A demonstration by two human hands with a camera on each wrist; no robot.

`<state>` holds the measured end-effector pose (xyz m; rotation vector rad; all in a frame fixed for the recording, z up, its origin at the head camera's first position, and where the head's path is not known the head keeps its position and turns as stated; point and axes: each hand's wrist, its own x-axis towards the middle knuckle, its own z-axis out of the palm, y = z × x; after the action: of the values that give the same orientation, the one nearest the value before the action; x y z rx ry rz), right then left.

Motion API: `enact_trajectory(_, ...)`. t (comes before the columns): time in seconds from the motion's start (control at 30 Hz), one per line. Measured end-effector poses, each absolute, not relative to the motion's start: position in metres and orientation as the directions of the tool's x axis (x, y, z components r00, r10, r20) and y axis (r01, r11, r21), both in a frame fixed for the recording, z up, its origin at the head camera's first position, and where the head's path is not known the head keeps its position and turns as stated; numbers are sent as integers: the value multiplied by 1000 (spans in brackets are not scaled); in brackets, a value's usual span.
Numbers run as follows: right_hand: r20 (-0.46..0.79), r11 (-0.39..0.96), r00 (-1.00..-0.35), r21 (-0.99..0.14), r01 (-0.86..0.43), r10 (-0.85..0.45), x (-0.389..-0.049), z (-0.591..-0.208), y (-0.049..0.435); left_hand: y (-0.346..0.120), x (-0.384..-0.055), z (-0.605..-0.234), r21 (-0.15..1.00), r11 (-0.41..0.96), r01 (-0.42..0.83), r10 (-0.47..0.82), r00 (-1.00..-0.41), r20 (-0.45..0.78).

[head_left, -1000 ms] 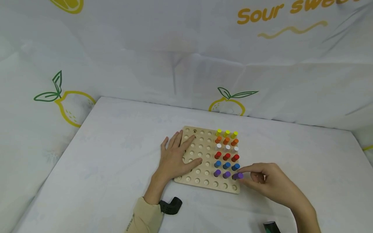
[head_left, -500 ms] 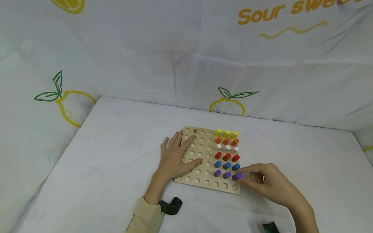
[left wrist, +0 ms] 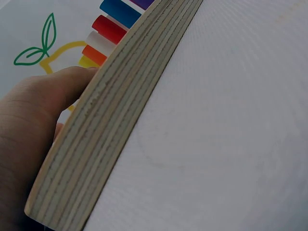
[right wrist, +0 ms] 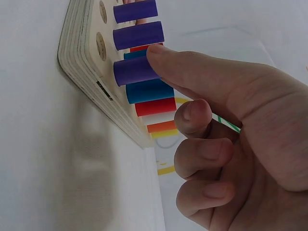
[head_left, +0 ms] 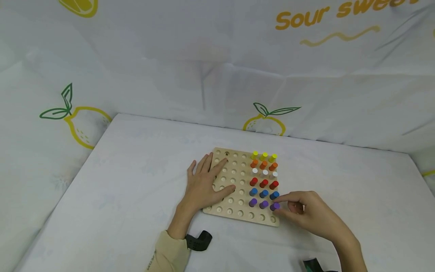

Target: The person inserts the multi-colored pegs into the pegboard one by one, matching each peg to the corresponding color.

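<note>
A square wooden pegboard (head_left: 245, 209) lies on the white-covered table. Its right-hand columns carry upright pegs in rows of yellow, orange, white, red, blue and purple. My left hand (head_left: 204, 187) rests on the board's left side with fingers spread. In the left wrist view the thumb side of that hand (left wrist: 33, 103) lies against the board's layered edge (left wrist: 115, 101). At the right end of the purple row, my right hand (head_left: 307, 211) pinches a purple peg (head_left: 275, 206), which stands in the board. The right wrist view shows the thumb on this peg (right wrist: 134, 71); the index finger is mostly hidden.
Holes without pegs fill the board's left part and its front row. A black device (head_left: 199, 241) sits at my left wrist, and another dark one (head_left: 312, 265) by the right forearm. A white cloth (head_left: 170, 87) with lemon prints hangs behind the table.
The purple peg at the row's end has gone from leaning right to nearly upright. My right hand has shifted slightly left with it. The left hand stays in place.
</note>
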<state>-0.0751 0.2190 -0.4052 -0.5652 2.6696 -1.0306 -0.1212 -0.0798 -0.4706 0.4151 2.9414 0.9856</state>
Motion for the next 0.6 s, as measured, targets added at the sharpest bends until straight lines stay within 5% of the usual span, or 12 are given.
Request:
enact_trajectory(0.3, -99, 677, -906, -699, -232, -412, -77, -408, 217, -80, -122, -474, 591, 768, 247, 253, -965, 75)
enact_trajectory(0.6, -124, 768, -918, -596, -235, -377, -74, -405, 212, -81, -123, -475, 591, 766, 254, 261, -962, 75)
